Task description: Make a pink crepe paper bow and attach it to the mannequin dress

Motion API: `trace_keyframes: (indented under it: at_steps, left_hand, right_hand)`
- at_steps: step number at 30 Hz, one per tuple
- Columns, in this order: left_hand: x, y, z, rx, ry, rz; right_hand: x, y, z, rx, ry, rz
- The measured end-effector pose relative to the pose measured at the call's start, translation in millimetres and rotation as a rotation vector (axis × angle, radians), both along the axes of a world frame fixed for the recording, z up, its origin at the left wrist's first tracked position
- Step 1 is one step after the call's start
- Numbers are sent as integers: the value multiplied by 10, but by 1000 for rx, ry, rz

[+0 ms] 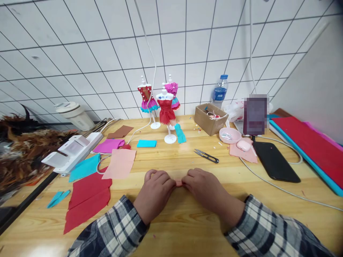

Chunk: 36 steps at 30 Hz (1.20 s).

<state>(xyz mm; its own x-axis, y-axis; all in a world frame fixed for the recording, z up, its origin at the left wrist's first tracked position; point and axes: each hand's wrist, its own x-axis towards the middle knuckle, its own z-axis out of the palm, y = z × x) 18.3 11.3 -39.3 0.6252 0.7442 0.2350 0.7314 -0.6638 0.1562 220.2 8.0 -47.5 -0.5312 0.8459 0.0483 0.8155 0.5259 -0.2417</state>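
Between my two hands, just above or on the wooden table [184,228], runs a narrow strip of pink crepe paper [178,183]. My left hand [158,192] pinches one end of it, fingers closed. The other end is pinched by my right hand [205,189]; most of the strip is hidden under the fingers. Beyond the hands lie black-handled thread snips [207,156]. Farther back stands a small white mannequin [164,96] in a red paper dress [166,111], with two more dressed mannequins behind it, one in a red and purple dress [146,96].
On the left are red paper [88,200], a pink sheet [119,164], turquoise pieces [85,167] and a white charging dock [73,153]. At right are a cardboard box [210,121], a pink bowl [229,136], a black phone [276,162], a cable and stacked red paper [313,146].
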Motion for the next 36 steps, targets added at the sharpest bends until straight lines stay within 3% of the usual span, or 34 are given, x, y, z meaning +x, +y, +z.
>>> trace_keyframes:
  at_steps: [8, 13, 23, 28, 36]
  left_hand:
    - [26, 23, 10, -85, 20, 27]
    - [22, 24, 4, -91, -25, 12]
    - [47, -77, 83, 9, -15, 38]
    - [70, -73, 78, 90, -15, 99]
    - [65, -72, 65, 80, -91, 102]
  right_hand:
    - [23, -10, 41, 52, 37, -17]
    - [11, 22, 0, 104, 19, 76]
    - [-60, -99, 82, 279, -5, 73]
    - [-65, -128, 102, 306, 10, 68]
    - [-62, -124, 95, 286, 37, 79]
